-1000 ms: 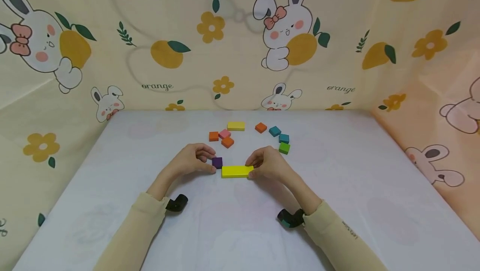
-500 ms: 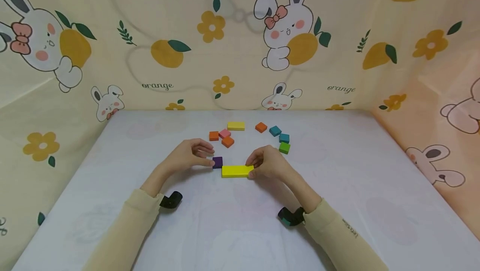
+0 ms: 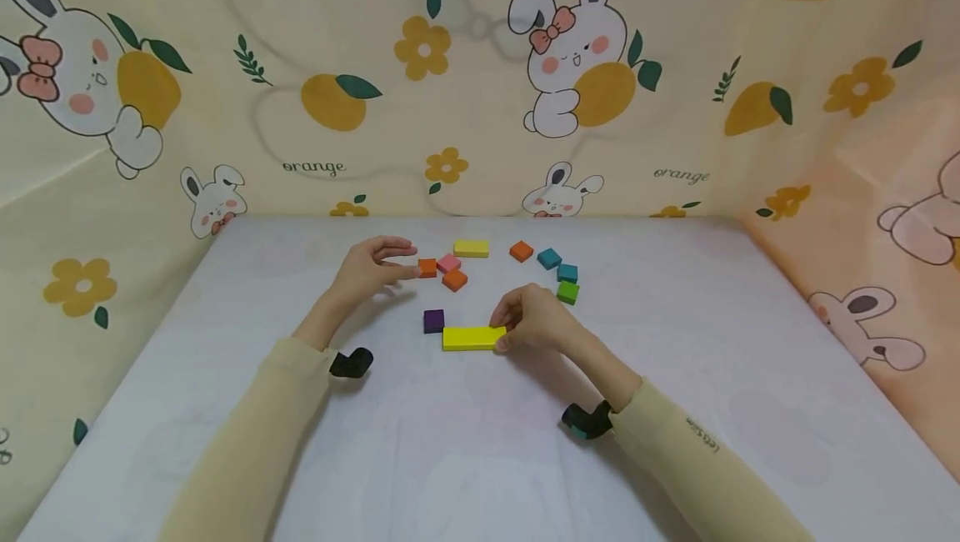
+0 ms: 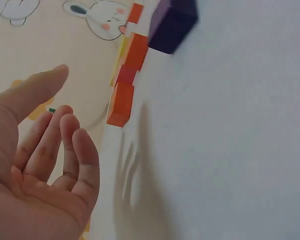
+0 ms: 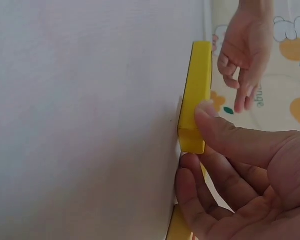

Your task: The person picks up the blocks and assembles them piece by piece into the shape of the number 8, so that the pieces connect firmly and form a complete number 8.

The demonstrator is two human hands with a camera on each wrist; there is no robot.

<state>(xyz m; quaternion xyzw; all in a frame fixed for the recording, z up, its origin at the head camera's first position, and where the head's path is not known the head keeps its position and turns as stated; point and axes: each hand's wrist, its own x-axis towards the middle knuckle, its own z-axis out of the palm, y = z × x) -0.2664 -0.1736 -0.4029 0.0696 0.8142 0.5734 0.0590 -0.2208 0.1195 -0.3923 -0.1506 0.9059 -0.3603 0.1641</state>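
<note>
The long yellow block lies on the white table in the near middle of the group, its long axis running left to right. The right hand pinches its right end between thumb and curled fingers, so most of the block extends left of the grip. The purple block sits just beyond its left end. Farther away, the left hand has its thumb and fingers spread, holding nothing, just left of an orange block.
</note>
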